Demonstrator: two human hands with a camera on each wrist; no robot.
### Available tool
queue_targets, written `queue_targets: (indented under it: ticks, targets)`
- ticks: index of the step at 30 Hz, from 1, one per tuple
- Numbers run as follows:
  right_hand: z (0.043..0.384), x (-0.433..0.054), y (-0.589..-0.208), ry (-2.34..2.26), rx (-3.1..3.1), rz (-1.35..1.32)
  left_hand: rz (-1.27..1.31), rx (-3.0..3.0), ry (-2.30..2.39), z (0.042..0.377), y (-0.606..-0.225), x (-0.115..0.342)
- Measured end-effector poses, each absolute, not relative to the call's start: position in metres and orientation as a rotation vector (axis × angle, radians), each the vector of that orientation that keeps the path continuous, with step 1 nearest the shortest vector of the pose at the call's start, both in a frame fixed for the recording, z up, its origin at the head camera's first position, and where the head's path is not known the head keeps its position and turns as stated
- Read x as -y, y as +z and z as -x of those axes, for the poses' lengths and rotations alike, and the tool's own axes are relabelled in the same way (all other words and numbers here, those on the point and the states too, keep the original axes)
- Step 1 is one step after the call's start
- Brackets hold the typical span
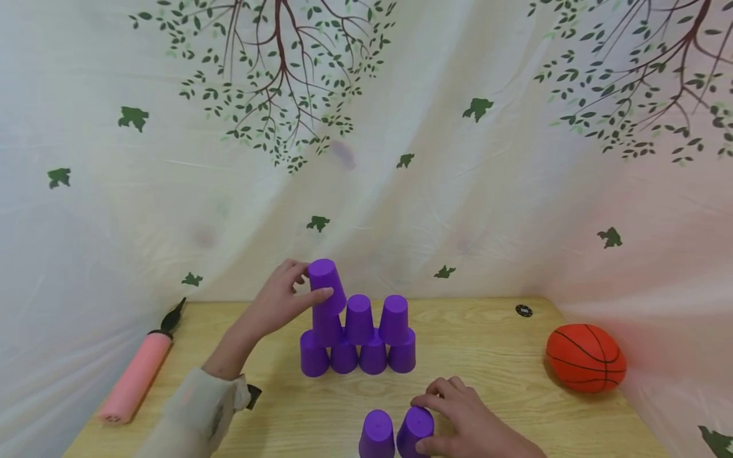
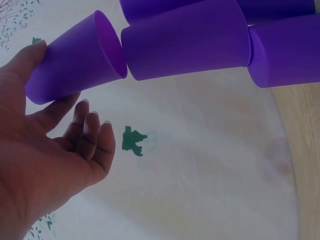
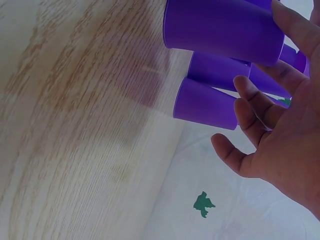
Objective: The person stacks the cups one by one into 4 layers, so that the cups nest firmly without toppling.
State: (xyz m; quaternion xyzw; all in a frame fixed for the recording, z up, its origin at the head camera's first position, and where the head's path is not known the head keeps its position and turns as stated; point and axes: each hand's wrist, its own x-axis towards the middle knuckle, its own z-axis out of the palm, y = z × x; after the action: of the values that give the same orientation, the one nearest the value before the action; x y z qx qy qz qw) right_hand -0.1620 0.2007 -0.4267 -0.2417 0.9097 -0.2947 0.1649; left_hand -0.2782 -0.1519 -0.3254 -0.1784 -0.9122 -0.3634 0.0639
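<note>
In the head view my left hand (image 1: 286, 294) pinches an upside-down purple cup (image 1: 325, 280) between thumb and fingers. That cup is tilted above the left end of a cup stack, over the left second-row cup (image 1: 328, 327). The left wrist view shows the held cup's (image 2: 75, 60) rim close to the base of the cup below; contact is unclear. Nearer me, my right hand (image 1: 466, 416) pinches another upside-down purple cup (image 1: 413, 432) by its upper part. A similar cup (image 1: 376, 436) stands just left of it. The right wrist view shows the right hand's cup (image 3: 222, 30) upright on its rim.
The stack has several cups in its bottom row (image 1: 343, 359) and three above. A pink hand pump (image 1: 137, 378) lies at the left, an orange basketball (image 1: 585, 357) at the right. A black chip (image 1: 523, 310) lies near the back edge. A patterned white curtain (image 1: 366, 210) hangs behind.
</note>
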Motion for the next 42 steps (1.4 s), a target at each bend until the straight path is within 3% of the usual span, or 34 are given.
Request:
queue_targets:
  ticks: [42]
  targets:
    - [0.162,-0.203,-0.432,-0.813,-2.609,0.706,0.55,2.785,-1.096,0.285,-0.325,0.132]
